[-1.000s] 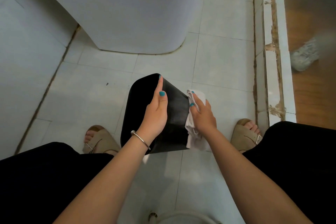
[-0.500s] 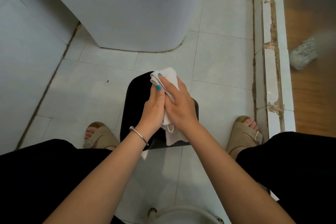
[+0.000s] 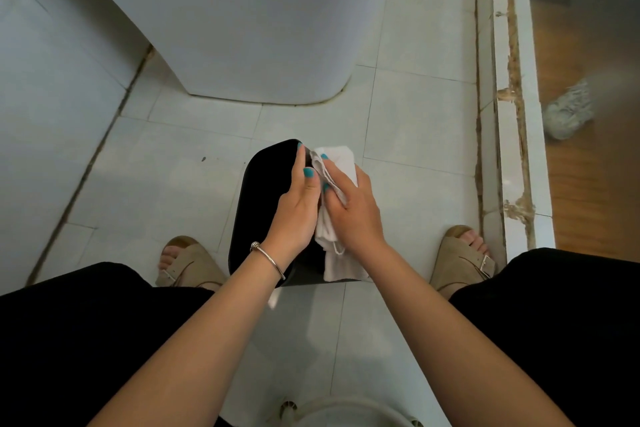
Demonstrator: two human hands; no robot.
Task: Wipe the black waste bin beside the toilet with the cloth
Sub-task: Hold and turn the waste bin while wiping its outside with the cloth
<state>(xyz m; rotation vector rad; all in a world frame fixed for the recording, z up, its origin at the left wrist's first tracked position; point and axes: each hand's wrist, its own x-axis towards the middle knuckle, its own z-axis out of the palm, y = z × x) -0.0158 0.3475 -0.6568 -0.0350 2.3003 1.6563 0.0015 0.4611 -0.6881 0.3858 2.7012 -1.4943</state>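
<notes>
1. Since 1 second ago, my right hand [image 3: 353, 208] has carried the cloth from the bin's right side up onto its top face, close against my left hand [image 3: 294, 204]; the last half second shows little further shift.
2. Toilet [image 3: 242, 21] stands at the far end of the tiled floor [image 3: 415, 128], and the black waste bin [image 3: 263, 191] sits on that floor just in front of it, between my 2 sandalled feet.
3. I judge the bin light, hollow plastic with a glossy, slick skin: stiff enough to press on, but likely to skate or tip on the tiles unless steadied. Its upper edges look the best place to hold.
4. My left hand curls over the bin's top, fingers wrapped on the far edge, bracing it.
5. My right hand presses the cloth against the bin, fingers fairly straight with the thumb tucked round a fold. The 2 hands touch side by side.
6. White cloth [image 3: 337, 166] is soft and limp, bunched under my palm with a tail hanging down the bin's near face; it needs gathering to wipe evenly.
</notes>
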